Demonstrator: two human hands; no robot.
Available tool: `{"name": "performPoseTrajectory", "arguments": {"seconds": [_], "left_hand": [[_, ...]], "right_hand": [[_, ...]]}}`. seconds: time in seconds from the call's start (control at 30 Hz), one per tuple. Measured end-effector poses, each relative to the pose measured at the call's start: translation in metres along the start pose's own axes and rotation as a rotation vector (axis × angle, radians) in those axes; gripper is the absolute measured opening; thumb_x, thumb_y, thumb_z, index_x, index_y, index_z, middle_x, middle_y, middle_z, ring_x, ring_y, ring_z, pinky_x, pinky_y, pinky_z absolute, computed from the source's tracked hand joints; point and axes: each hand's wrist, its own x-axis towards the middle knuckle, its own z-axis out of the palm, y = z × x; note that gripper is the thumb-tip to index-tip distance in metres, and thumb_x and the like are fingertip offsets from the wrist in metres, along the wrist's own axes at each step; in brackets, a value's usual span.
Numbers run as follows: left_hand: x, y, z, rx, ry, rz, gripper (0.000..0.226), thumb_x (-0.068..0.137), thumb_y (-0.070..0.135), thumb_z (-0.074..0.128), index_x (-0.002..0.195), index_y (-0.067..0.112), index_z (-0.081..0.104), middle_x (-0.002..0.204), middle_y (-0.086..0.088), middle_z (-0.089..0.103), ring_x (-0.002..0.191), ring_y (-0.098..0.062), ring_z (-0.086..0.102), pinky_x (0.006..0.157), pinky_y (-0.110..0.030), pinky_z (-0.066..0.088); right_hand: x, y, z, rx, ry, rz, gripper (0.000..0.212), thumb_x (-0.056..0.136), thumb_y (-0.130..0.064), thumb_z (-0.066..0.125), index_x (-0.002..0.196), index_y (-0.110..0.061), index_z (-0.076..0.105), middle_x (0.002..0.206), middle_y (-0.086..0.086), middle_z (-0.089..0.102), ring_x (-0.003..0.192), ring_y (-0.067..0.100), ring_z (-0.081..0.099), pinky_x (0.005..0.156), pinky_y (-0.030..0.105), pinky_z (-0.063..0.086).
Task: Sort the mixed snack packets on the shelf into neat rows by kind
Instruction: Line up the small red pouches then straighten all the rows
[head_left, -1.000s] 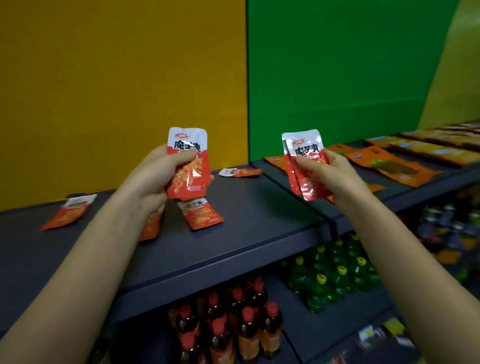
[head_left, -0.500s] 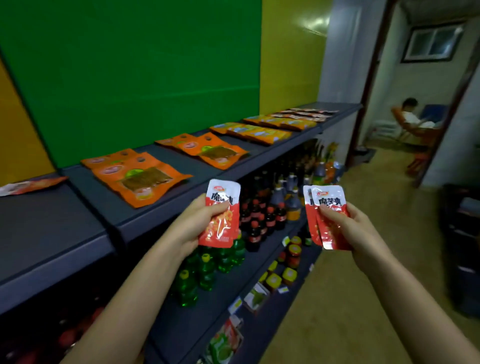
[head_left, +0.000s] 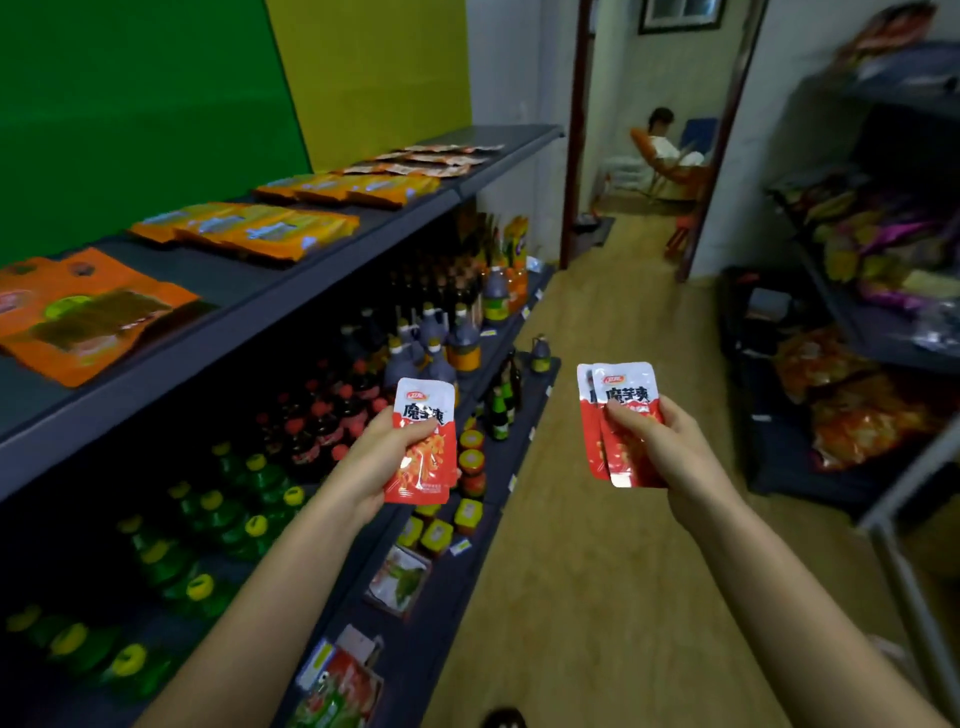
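Observation:
My left hand grips one red-and-white snack packet upright, out in front of the shelf edge. Over the aisle floor, my right hand pinches two overlapping red-and-white packets of the same kind. On the dark top shelf lie rows of other packets: large orange ones at the left, yellow-orange ones in the middle, more yellow-orange ones beyond, and small pale-and-red ones at the far end.
Lower shelves hold green bottles, red-capped bottles, dark sauce bottles and jars. A second rack of bagged snacks stands at the right. A wooden-floored aisle leads to a doorway where a person sits.
My view has swung right along the shelf and down the aisle. Both hands, still holding their packets, have dropped from over the top shelf to in front of it.

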Motion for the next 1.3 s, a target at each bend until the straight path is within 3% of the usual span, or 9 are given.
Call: {"name": "performPoseTrajectory", "arguments": {"seconds": [0.13, 0.2, 0.37, 0.63, 0.83, 0.9, 1.0, 1.17, 1.3], "left_hand": [[0.073, -0.003, 0.032, 0.024, -0.037, -0.046, 0.018, 0.093, 0.01, 0.05, 0.112, 0.009, 0.052, 0.082, -0.013, 0.065, 0.057, -0.024, 0.068, 0.048, -0.028, 0.056], [0.113, 0.004, 0.047, 0.002, -0.056, -0.067, 0.02, 0.093, 0.009, 0.05, 0.113, 0.007, 0.05, 0.083, -0.016, 0.064, 0.05, -0.023, 0.068, 0.044, -0.028, 0.055], [0.214, 0.045, 0.084, 0.015, -0.034, -0.035, 0.027, 0.093, 0.009, 0.05, 0.119, 0.004, 0.048, 0.079, -0.01, 0.063, 0.042, -0.013, 0.065, 0.039, -0.021, 0.05], [0.351, 0.079, 0.144, 0.059, -0.066, -0.042, 0.023, 0.093, 0.008, 0.049, 0.116, 0.007, 0.048, 0.083, -0.012, 0.063, 0.048, -0.017, 0.067, 0.044, -0.026, 0.053], [0.443, 0.096, 0.192, 0.063, -0.016, -0.047, 0.025, 0.093, 0.009, 0.048, 0.118, 0.01, 0.048, 0.084, -0.012, 0.064, 0.048, -0.02, 0.067, 0.044, -0.026, 0.054], [0.478, 0.106, 0.21, 0.049, 0.028, -0.018, 0.026, 0.093, 0.009, 0.049, 0.119, 0.012, 0.048, 0.092, -0.015, 0.065, 0.061, -0.029, 0.068, 0.05, -0.032, 0.058], [0.524, 0.124, 0.238, 0.053, 0.104, -0.01, 0.025, 0.092, 0.013, 0.051, 0.117, 0.015, 0.047, 0.109, -0.02, 0.064, 0.091, -0.041, 0.065, 0.082, -0.05, 0.055], [0.59, 0.16, 0.286, -0.018, 0.191, 0.035, 0.017, 0.094, 0.015, 0.05, 0.11, 0.018, 0.048, 0.099, -0.015, 0.065, 0.075, -0.035, 0.067, 0.066, -0.039, 0.057], [0.631, 0.179, 0.307, -0.01, 0.251, 0.033, 0.032, 0.091, 0.019, 0.055, 0.121, 0.016, 0.044, 0.114, -0.017, 0.063, 0.095, -0.042, 0.065, 0.087, -0.056, 0.052]], "right_hand": [[0.056, 0.016, -0.014, -0.008, 0.047, 0.072, 0.027, 0.086, -0.016, 0.063, 0.112, -0.008, 0.061, 0.085, -0.001, 0.067, 0.063, 0.007, 0.063, 0.05, 0.014, 0.049], [0.091, 0.014, -0.017, -0.002, 0.078, 0.092, 0.026, 0.087, -0.015, 0.063, 0.112, -0.008, 0.06, 0.083, -0.001, 0.067, 0.061, 0.008, 0.063, 0.045, 0.01, 0.047], [0.185, -0.01, -0.022, 0.02, 0.13, 0.099, 0.028, 0.086, -0.018, 0.064, 0.112, -0.009, 0.061, 0.084, -0.002, 0.067, 0.065, 0.008, 0.062, 0.048, 0.012, 0.048], [0.314, -0.019, -0.043, 0.057, 0.19, 0.127, 0.023, 0.087, -0.018, 0.061, 0.11, -0.015, 0.063, 0.082, -0.005, 0.069, 0.063, 0.007, 0.062, 0.056, 0.021, 0.047], [0.43, -0.023, -0.066, 0.075, 0.138, 0.142, 0.023, 0.089, -0.017, 0.059, 0.111, -0.013, 0.063, 0.081, -0.003, 0.068, 0.05, -0.001, 0.062, 0.047, 0.013, 0.047], [0.475, -0.031, -0.074, 0.057, 0.083, 0.144, 0.022, 0.089, -0.017, 0.059, 0.111, -0.012, 0.062, 0.082, -0.002, 0.069, 0.049, -0.001, 0.062, 0.046, 0.011, 0.047], [0.54, -0.052, -0.089, 0.0, 0.0, 0.124, 0.019, 0.09, -0.017, 0.058, 0.108, -0.013, 0.06, 0.081, -0.001, 0.068, 0.05, -0.001, 0.063, 0.044, 0.009, 0.047], [0.648, -0.094, -0.115, -0.08, -0.102, 0.019, 0.021, 0.09, -0.015, 0.059, 0.11, -0.01, 0.057, 0.087, 0.002, 0.067, 0.056, 0.0, 0.063, 0.049, 0.008, 0.048], [0.713, -0.115, -0.106, -0.045, -0.25, 0.021, 0.023, 0.09, -0.016, 0.059, 0.112, -0.013, 0.055, 0.088, 0.0, 0.068, 0.055, -0.003, 0.064, 0.051, 0.011, 0.051]]}}
